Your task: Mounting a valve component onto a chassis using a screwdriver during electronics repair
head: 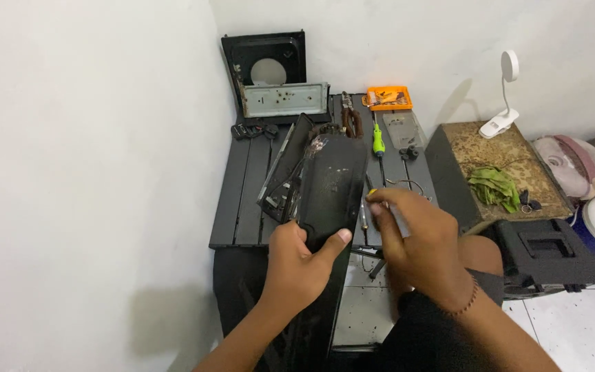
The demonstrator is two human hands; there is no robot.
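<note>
A long black panel (pixel 328 189) is gripped at its near end by the left hand (pixel 297 265), the thumb laid across its face and the fingers closed beneath it. The panel is held tilted above the middle of the dark slatted tabletop (pixel 242 200), its far end pointing toward the back edge. Just to the panel's right, the right hand (pixel 418 248) is seen with its fingers (pixel 380 207) pinched narrowly around a small yellow-tipped tool (pixel 372 193); what the tool is cannot be told. A beaded bracelet (pixel 468 300) is worn on the right wrist.

A second black part with a metal strip (pixel 287 165) lies beneath the panel, toward the left edge. At the back left corner a black frame with a round hole (pixel 264 65) is propped against the wall, with a pale metal plate (pixel 285 100) leaned in front of it. An orange tray (pixel 388 98) is set at the back right corner, and a green-handled screwdriver (pixel 378 141) and pliers (pixel 351 120) lie just in front of it. Right of the tabletop, a green cloth (pixel 494 186) rests on a brown box (pixel 518 155), where a white clip lamp (pixel 504 96) is also seen.
</note>
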